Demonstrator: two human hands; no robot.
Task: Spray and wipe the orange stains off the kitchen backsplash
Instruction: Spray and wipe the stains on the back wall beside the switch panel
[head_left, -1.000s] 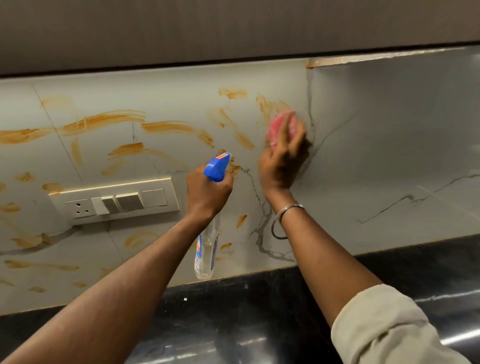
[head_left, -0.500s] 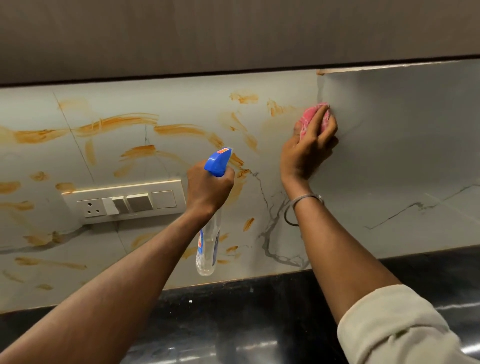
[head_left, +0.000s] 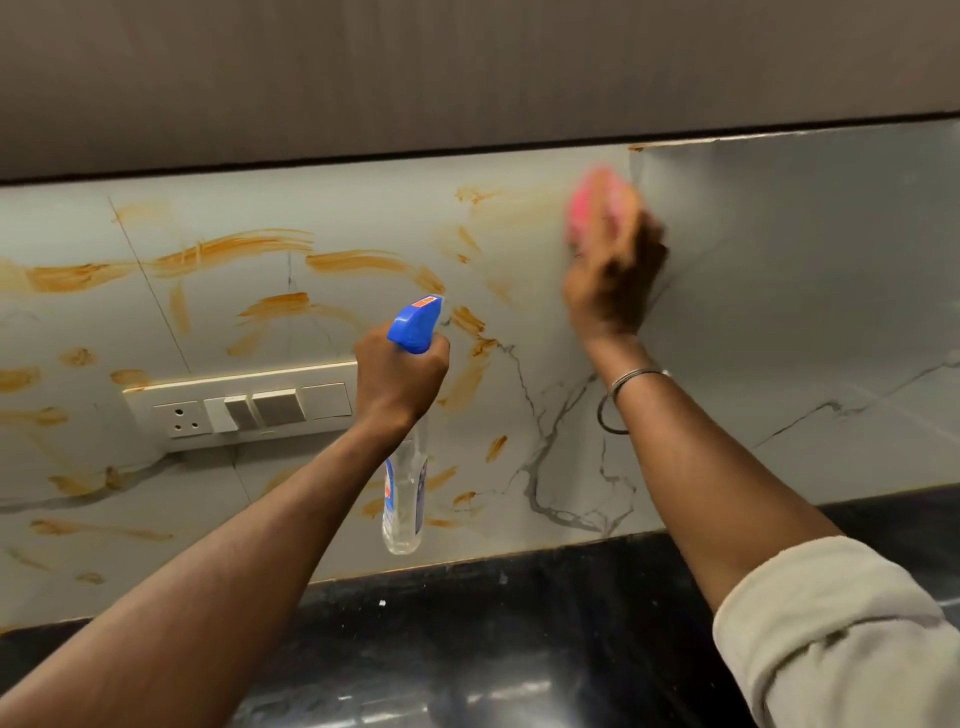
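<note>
Spray bottle (head_left: 404, 493) clear, gripped by left hand (head_left: 400, 379); right hand (head_left: 615, 280) holds pink sponge (head_left: 583, 210) against backsplash (head_left: 779, 270)

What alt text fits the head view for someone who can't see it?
A right hand presses a pink sponge on an orange-stained backsplash while the left hand grips a blue-topped spray bottle above a black counter.

Cream switch-and-socket plate (head_left: 249, 410) at left, dark cabinet (head_left: 415, 73) overhead, glossy black countertop (head_left: 493, 649) below.
</note>
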